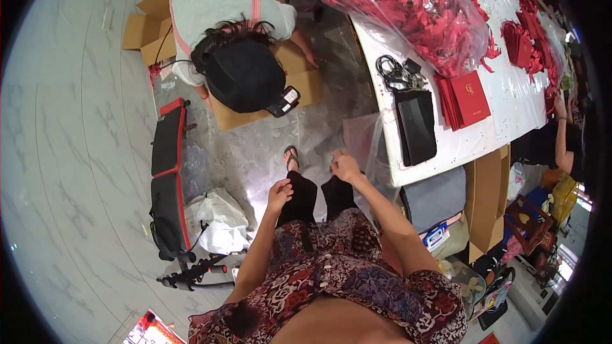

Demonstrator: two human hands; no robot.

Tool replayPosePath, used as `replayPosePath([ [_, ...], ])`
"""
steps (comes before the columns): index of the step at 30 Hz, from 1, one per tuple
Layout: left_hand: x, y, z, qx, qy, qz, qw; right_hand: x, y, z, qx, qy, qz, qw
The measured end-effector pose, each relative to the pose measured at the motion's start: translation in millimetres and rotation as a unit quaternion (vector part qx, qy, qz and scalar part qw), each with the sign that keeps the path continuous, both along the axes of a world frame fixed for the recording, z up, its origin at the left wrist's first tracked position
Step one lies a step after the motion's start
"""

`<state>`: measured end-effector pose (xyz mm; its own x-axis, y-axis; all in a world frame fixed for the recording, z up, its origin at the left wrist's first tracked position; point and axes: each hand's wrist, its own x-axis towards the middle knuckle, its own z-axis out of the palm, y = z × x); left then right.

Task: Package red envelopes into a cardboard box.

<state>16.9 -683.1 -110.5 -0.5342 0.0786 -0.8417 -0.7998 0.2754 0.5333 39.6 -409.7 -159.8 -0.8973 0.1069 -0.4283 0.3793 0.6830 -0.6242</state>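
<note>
Both my arms reach forward over my lap. My left hand [279, 195] hovers beside my left knee, its fingers loosely bent and a little apart, with nothing seen in it. Further forward, my right hand [345, 167] hangs above my right knee, the fingers half curled and apart. Just beyond it a sheet of clear plastic [364, 142] hangs by the table corner; I cannot tell whether the hand touches it. Ahead, a person in a black cap [245, 75] bends over a flattened brown cardboard piece [306, 89], one hand near its edge.
On my right stands a white table [414, 171] with a black pouch [417, 126], coiled cables [398, 73], red gift bags [468, 99] and a large clear bag of red items [408, 13]. To the left are a folded scooter [169, 178] and a white plastic bag [218, 223].
</note>
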Motion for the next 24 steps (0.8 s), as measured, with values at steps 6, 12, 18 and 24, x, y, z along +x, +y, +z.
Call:
replayPosePath([
  [6,-111,-149,-34,-0.376,0.402,-0.054,0.833,-69,-32,-36,-0.086,0.046,-0.167,0.981],
  [12,-251,-216,63,-0.508,0.53,-0.149,0.663,-141,-85,-112,-0.166,-0.081,-0.262,0.947],
  [18,-289,-197,121,-0.493,0.579,-0.212,0.614,-197,-111,-88,-0.146,-0.05,-0.249,0.956],
  [24,-266,-218,142,-0.555,0.56,0.005,0.614,-173,-89,18,-0.167,0.073,-0.18,0.967],
])
